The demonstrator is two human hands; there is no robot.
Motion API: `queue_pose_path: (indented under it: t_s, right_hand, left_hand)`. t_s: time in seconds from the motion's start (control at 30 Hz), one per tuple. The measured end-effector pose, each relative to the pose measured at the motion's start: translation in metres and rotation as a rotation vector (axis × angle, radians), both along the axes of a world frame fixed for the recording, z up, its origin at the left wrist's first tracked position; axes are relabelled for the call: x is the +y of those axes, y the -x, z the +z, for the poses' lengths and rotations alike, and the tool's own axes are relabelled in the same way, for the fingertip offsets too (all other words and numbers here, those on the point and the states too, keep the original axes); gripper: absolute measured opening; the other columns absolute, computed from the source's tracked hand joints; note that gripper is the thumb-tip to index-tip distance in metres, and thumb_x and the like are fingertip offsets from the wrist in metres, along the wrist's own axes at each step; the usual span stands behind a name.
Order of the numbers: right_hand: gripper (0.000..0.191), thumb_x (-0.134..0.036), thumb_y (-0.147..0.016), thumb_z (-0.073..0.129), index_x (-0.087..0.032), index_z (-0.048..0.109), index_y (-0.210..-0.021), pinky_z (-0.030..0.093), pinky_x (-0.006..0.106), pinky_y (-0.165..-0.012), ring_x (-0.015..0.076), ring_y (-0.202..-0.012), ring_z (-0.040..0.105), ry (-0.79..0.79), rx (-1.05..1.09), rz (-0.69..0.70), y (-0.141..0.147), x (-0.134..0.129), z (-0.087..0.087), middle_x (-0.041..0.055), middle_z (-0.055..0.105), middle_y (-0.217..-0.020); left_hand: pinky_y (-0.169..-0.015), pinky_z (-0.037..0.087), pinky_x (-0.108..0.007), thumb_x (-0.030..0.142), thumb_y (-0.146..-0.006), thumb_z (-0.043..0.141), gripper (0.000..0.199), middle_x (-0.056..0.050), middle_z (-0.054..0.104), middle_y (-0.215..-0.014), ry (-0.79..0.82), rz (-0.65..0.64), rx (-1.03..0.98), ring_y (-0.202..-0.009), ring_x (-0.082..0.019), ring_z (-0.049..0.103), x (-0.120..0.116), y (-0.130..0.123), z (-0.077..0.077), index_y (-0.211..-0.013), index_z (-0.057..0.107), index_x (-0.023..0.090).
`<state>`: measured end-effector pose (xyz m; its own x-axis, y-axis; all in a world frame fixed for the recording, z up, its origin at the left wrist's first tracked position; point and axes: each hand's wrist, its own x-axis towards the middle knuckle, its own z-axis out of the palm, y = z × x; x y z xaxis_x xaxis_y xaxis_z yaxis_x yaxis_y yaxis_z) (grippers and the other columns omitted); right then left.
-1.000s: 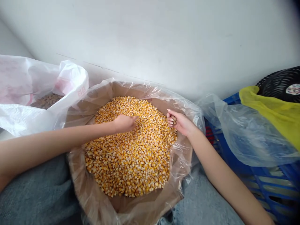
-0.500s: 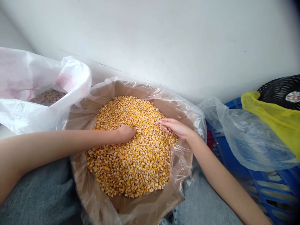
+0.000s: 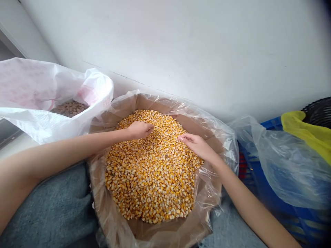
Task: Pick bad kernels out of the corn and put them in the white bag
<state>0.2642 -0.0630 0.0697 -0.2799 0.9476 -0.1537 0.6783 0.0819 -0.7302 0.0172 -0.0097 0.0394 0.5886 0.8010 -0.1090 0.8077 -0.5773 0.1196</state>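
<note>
A big heap of yellow-and-white corn kernels (image 3: pixel 155 179) fills a cardboard box (image 3: pixel 144 100) lined with a clear plastic bag (image 3: pixel 222 134). My left hand (image 3: pixel 140 130) is closed over the far part of the heap, fingers curled under and mostly hidden. Whatever it may hold does not show. To its right, my right hand (image 3: pixel 195 144) is just above the corn at the heap's right side. Its thumb and fingertips are drawn together in a pinch, and anything between them is too small to make out.
At left stands an open white woven sack (image 3: pixel 33 82) holding brown pellets (image 3: pixel 71 108). On the right are a blue plastic crate (image 3: pixel 269 179), a loose clear bag (image 3: pixel 287 165), a yellow bag (image 3: pixel 307 132) and a black round grille (image 3: pixel 319 112). A white wall (image 3: pixel 186 51) rises behind the box.
My left hand has come up off the corn and shifted toward the far left of the heap. My right fingers have curled from stretched to pinched. The view has turned slightly left.
</note>
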Motion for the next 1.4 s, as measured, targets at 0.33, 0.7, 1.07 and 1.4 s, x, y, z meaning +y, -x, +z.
queue_pose_path:
  t_s: [0.33, 0.7, 1.07, 1.4]
  right_hand:
    - [0.037, -0.015, -0.079, 0.035, -0.010, 0.042, -0.114, 0.036, 0.029, -0.046, 0.0188, -0.061, 0.054, -0.550, -0.545, 0.833, 0.161, -0.086, 0.007, 0.0115, 0.059, -0.072]
    - [0.009, -0.008, -0.062, 0.042, -0.009, 0.050, -0.059, 0.025, 0.022, -0.035, 0.0138, -0.046, 0.043, -0.454, -1.057, 0.908, 0.243, -0.109, -0.034, 0.0061, 0.048, -0.054]
    - [0.018, 0.006, -0.055, 0.041, -0.006, 0.054, -0.051, 0.023, 0.019, -0.037, 0.0077, -0.042, 0.038, -0.212, -1.462, 0.601, 0.221, -0.045, -0.080, 0.0012, 0.044, -0.045]
    - [0.027, -0.009, -0.077, 0.037, -0.010, 0.062, -0.086, 0.042, 0.029, -0.054, 0.0218, -0.072, 0.060, -0.078, -1.132, 0.415, 0.128, -0.005, -0.020, 0.0152, 0.064, -0.075]
  left_hand:
    - [-0.064, 0.041, -0.021, 0.031, -0.079, 0.031, 0.031, 0.000, 0.063, -0.084, 0.046, 0.279, -0.360, -0.073, -0.014, 0.057, 0.023, 0.025, -0.013, -0.097, 0.055, 0.024]
    - [-0.060, 0.041, -0.022, 0.031, -0.078, 0.031, 0.030, 0.000, 0.063, -0.079, 0.015, 0.249, -0.356, -0.068, -0.015, 0.057, 0.024, 0.029, -0.016, -0.094, 0.055, 0.023]
    - [-0.065, 0.043, -0.025, 0.032, -0.079, 0.028, 0.032, -0.002, 0.064, -0.086, 0.018, 0.177, -0.169, -0.076, -0.017, 0.058, 0.017, 0.032, -0.018, -0.095, 0.054, 0.024]
    - [-0.061, 0.042, -0.025, 0.033, -0.079, 0.027, 0.033, -0.003, 0.063, -0.085, 0.013, 0.163, -0.130, -0.073, -0.017, 0.058, 0.025, 0.033, -0.032, -0.098, 0.053, 0.026]
